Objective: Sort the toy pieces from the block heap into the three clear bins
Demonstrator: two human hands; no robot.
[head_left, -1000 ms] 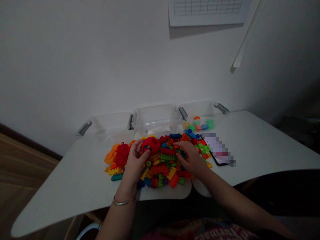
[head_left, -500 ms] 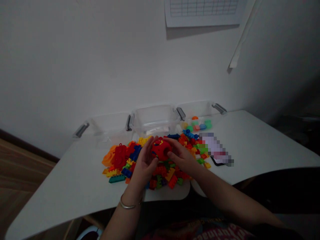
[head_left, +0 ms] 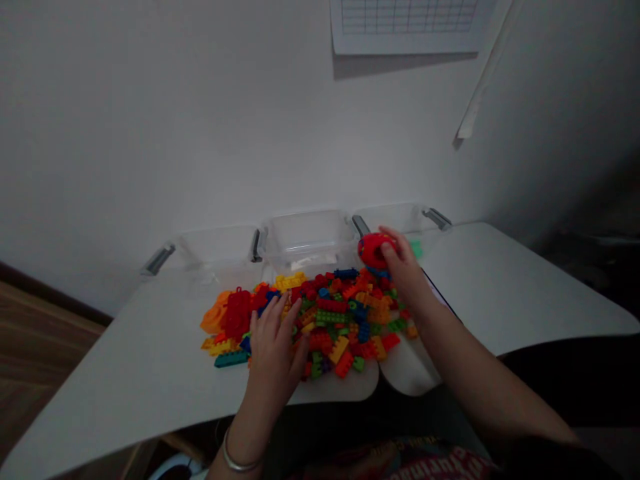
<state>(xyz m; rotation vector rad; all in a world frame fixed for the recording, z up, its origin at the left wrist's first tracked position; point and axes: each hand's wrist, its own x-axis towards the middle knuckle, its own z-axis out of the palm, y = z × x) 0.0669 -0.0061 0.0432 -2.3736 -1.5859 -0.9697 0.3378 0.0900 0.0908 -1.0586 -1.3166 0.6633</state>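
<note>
While the right hand (head_left: pixel 403 267) is holding a round red toy piece (head_left: pixel 371 250) up at the centre right of the frame, its fingers (head_left: pixel 387 251) are wrapping closed around the piece's right side, just in front of the rightmost clear plastic bin (head_left: pixel 395 217) — whether the piece is over the bin's rim or short of it is hard to tell from this angle. The left hand (head_left: pixel 274 343) is lying flat and open, fingers spread, on the lower left edge of the pile of coloured building blocks (head_left: pixel 325 317) that is covering the middle of the white tabletop (head_left: pixel 125 373); it is gripping nothing. Two more clear bins (head_left: pixel 307 240) are standing in a row along the wall behind the pile. As a judgement, the grip looks to be only on one side of the rounded piece, so it could be slipping out and dropping into the blocks or bouncing off the bin's rim — a smooth round shape held by fingertips is prone to that. The right forearm is also passing low over the pile's right edge and could be brushing loose blocks toward the tabletop's front edge.
</note>
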